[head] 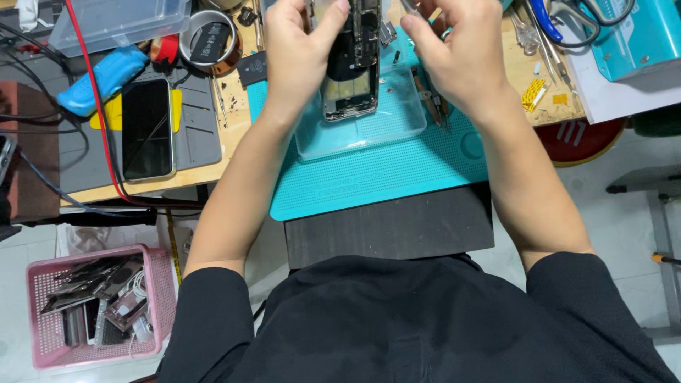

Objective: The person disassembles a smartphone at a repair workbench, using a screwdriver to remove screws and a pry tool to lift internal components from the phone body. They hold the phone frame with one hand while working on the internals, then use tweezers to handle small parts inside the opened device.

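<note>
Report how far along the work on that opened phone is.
Done: the phone body is opened, its insides bare, and a separate screen lies on the grey mat at the left. In hand: the left hand holds the body above the clear tray; the right hand works at its top edge, tool unclear. Left: the body is not closed; tweezers lie on the teal mat.
</note>
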Demonstrator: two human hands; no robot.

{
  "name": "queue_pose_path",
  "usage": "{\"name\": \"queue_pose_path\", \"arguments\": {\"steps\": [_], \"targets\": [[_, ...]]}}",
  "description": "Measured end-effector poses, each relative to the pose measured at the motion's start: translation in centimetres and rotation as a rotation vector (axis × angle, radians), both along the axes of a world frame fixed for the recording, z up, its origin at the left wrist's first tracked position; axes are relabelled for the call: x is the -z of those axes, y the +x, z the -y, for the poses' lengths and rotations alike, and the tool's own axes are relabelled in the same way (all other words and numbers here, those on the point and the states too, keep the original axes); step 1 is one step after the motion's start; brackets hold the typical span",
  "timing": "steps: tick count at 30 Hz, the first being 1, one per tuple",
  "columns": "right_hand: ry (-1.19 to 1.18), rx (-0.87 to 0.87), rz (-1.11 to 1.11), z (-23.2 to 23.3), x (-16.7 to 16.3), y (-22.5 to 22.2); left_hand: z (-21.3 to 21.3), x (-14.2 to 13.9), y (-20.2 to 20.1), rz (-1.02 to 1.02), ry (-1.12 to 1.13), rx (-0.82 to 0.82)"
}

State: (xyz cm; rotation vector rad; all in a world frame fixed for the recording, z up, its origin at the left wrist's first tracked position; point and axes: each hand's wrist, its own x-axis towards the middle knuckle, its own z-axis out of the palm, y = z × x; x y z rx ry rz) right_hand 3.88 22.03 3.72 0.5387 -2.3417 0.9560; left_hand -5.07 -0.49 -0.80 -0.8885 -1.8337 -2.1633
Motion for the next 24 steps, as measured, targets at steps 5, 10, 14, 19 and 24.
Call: {"name": "queue_pose_path", "arguments": {"steps": [5, 10, 14, 19, 24], "targets": [[-0.066, 0.003, -0.043, 1.3, -0.5, 0.9, -0.4, 0.7, 0.3, -0.071, -0.025, -0.09], [-0.169, 0.053, 0.011, 1.1, 0.3, 1.2, -0.7, 1.4, 0.6, -0.02, 0.034, -0.082], [-0.11, 0.028, -0.035, 1.0, 0.4, 1.7, -1.2, 1.9, 0.9, -0.004, 0.06, -0.114], [-0.026, -0.054, -0.116, 1.3, -0.4, 2.5, -1.2, 2.0, 1.3, -0.002, 0.056, -0.132], [0.016, 0.021, -0.087, 1.9, -0.8, 2.5, -1.3, 1.8, 1.8, -0.022, 0.075, -0.116]]}}
